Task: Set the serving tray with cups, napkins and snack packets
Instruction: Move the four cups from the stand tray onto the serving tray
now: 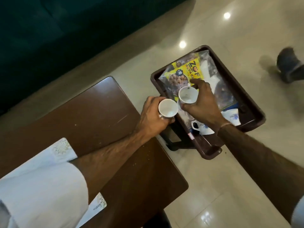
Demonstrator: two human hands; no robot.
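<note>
A: Since both cups are thin white china, how should they be handled?

B: As light, stiff and breakable, I'd judge. The left hand (151,116) has its fingers closed round one white cup (167,108), just over the near rim of the brown serving tray (256,111); the right hand (202,102) pinches the second cup (187,95) by its rim, above the tray.

A: Where's the safest hold?

B: Round the body or by the handle; glazed rims are probably slippery.

A: What else sits on the tray?

B: Two blue-patterned cups (203,128) lying tipped, and a yellow snack packet (189,70).

A: Any writing?

B: "ZOF", partly covered, "SOYA" beneath, and a "10" badge.
</note>
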